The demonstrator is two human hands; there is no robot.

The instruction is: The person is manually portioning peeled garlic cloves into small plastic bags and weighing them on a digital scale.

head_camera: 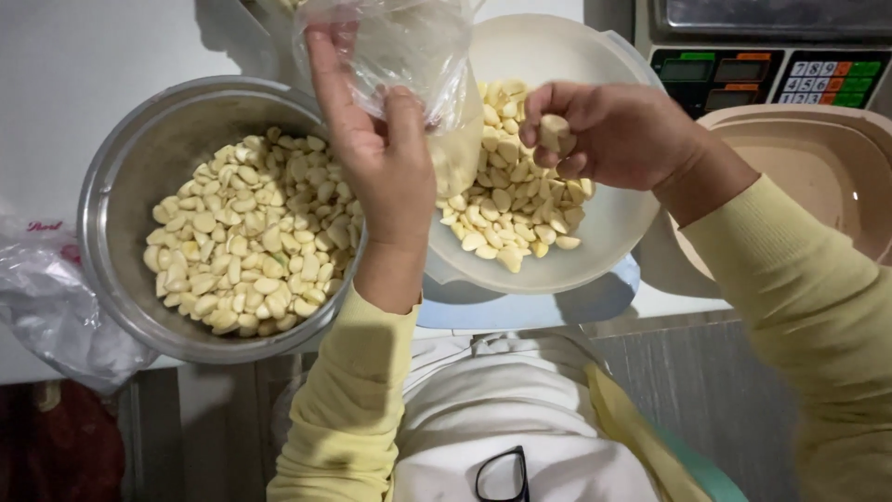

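My left hand (376,158) holds up a clear plastic bag (409,56) by its mouth; the bag hangs between the two bowls with peeled garlic cloves in its lower part. My right hand (613,130) is closed around several peeled garlic cloves (555,132) just above the white plastic bowl (604,242), next to the bag's opening. That bowl holds a loose pile of cloves (506,209). To the left, a steel bowl (121,214) is filled with many more peeled cloves (246,232).
A digital scale (762,74) with a keypad stands at the back right. A beige plastic basin (818,167) sits at the right. A crumpled plastic bag (56,307) lies at the left table edge. Black glasses (502,474) hang on my shirt.
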